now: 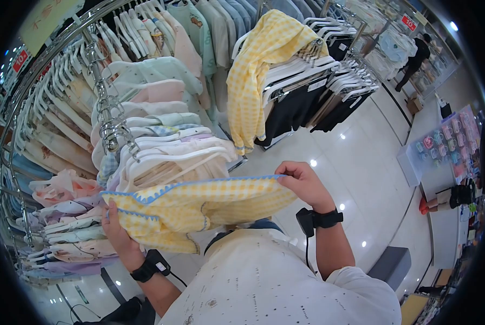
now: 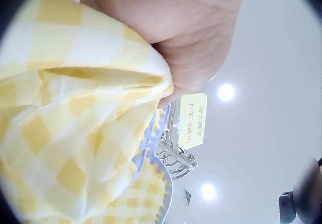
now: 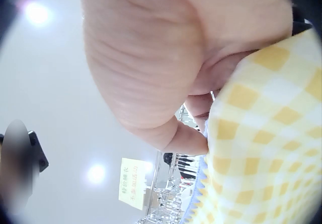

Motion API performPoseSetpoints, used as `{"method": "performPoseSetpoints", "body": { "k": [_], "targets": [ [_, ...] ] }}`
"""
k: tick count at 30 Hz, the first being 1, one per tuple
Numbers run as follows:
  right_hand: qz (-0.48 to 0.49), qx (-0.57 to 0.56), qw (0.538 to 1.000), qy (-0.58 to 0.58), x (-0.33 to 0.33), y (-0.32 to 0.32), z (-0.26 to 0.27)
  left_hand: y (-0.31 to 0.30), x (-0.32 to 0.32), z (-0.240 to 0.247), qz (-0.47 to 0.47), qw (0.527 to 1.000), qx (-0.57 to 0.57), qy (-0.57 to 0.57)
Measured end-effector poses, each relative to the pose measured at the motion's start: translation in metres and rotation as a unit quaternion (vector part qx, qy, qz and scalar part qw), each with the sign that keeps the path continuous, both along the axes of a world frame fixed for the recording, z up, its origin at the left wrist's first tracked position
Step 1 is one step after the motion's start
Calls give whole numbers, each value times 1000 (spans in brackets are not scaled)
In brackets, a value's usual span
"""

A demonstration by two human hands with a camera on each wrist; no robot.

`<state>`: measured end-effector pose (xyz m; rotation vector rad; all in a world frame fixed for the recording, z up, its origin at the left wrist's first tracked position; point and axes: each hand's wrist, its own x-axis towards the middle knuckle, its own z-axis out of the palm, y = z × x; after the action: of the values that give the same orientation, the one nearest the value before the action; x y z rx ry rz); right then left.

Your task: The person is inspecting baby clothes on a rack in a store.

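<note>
A yellow-and-white gingham top (image 1: 242, 203) with blue scalloped trim is stretched sideways in front of the body in the head view. At its left end, my left hand (image 1: 118, 234) grips the cloth, which bunches in folds beside the thumb (image 2: 188, 73) in the left wrist view. My right hand (image 1: 306, 184) pinches the blue-edged right corner between thumb and fingers; the right wrist view shows the thumb (image 3: 183, 141) against the trim. A matching yellow gingham garment (image 1: 253, 65) lies draped over the hangers on the rack ahead, beyond both hands.
A curved chrome rack (image 1: 104, 108) crowded with pale clothes on white hangers (image 1: 172, 157) stands ahead and left. Dark trousers (image 1: 291, 108) hang ahead right. A grey bench (image 1: 391, 268) sits on the tiled floor (image 1: 356, 162) at the right. Another person (image 1: 415, 59) stands far right.
</note>
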<state>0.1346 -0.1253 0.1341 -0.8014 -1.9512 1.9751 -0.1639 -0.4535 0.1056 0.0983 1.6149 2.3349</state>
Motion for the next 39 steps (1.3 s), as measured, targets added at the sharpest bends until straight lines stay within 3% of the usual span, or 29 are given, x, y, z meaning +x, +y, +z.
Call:
{"method": "performPoseSetpoints", "body": {
  "k": [3, 5, 7, 9, 11, 13, 15, 16, 18, 19, 22, 27, 28, 30, 31, 32, 33, 35, 39],
  "targets": [
    [-9, 62, 997, -38, 2, 6, -11, 3, 6, 1, -45, 998, -7, 35],
    [-9, 214, 964, -158, 1, 5, -12, 6, 16, 2, -29, 999, -28, 14],
    [10, 190, 970, -151, 0, -1, -18, 14, 23, 4, -122, 984, -104, 75],
    [25, 166, 975, -147, -4, -4, -17, 26, 33, 10, -142, 982, -110, 64],
    [86, 176, 972, -128, -16, -14, -4, 35, 38, 10, -269, 946, -155, 89],
    [123, 176, 974, -78, -34, -26, 4, 56, 51, 20, -314, 930, -169, 89],
    [121, 224, 964, 80, -46, -34, 5, 75, 62, 33, -358, 911, -182, 90],
    [120, 224, 964, 81, -52, -38, 8, 84, 68, 40, -386, 896, -190, 107],
    [141, 286, 927, 197, -60, -42, 13, 102, 76, 42, -434, 854, -235, 165],
    [139, 286, 927, 197, -58, -40, 12, 107, 79, 40, -435, 853, -236, 165],
    [207, 258, 939, 94, -48, -29, 11, 117, 83, 32, -433, 853, -228, 179],
    [87, 222, 969, 61, -11, 7, 5, 112, 70, 25, -244, 936, -220, 129],
    [36, 127, 991, 6, 1, 12, 4, 110, 66, 22, -244, 935, -223, 129],
    [14, 165, 986, 28, 19, 33, -10, 105, 58, 11, -148, 963, -199, 109],
    [-5, 203, 978, 48, 28, 45, -15, 105, 57, 9, -146, 962, -201, 109],
    [24, 201, 979, -28, 36, 51, -16, 100, 52, 6, -111, 973, -179, 95],
    [30, 203, 978, -24, 43, 65, -17, 106, 55, 6, -68, 982, -156, 84],
    [-35, 205, 978, -17, 54, 73, -20, 108, 58, 9, -42, 986, -144, 73],
    [-23, 207, 975, -83, 79, 111, -24, 137, 73, 17, -16, 988, -123, 93]
  ]
}}
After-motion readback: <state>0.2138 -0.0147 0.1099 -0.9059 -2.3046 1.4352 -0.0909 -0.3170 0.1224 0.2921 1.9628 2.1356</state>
